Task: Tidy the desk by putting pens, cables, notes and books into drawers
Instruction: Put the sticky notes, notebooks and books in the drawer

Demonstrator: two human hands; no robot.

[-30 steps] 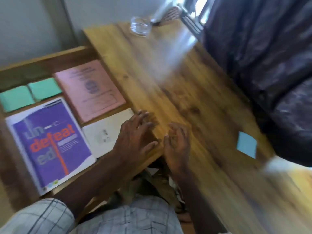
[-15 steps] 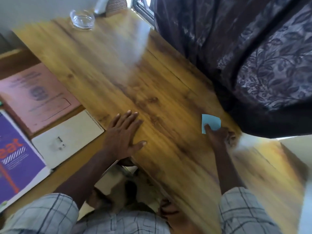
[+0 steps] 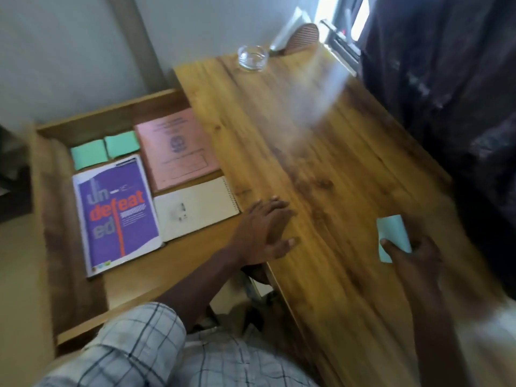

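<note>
A light blue note (image 3: pixel 392 236) is pinched in my right hand (image 3: pixel 413 255) just above the right side of the wooden desk (image 3: pixel 321 163). My left hand (image 3: pixel 265 233) rests flat with straight fingers on the desk's left edge. Left of the desk an open wooden drawer (image 3: pixel 111 115) holds a purple magazine (image 3: pixel 117 213), a pink booklet (image 3: pixel 176 149), a white spiral notebook (image 3: pixel 195 208) and two green note pads (image 3: pixel 104 149).
A glass ashtray (image 3: pixel 252 57) stands at the desk's far end beside a brown ribbed object (image 3: pixel 303 37). A dark patterned curtain (image 3: pixel 446 93) hangs along the desk's right side. The wall lies behind the drawer.
My right hand reached to the blue note on the desk, took hold of it and lifted it. The view swung back left onto the drawer. My left hand stayed on the desk edge.
</note>
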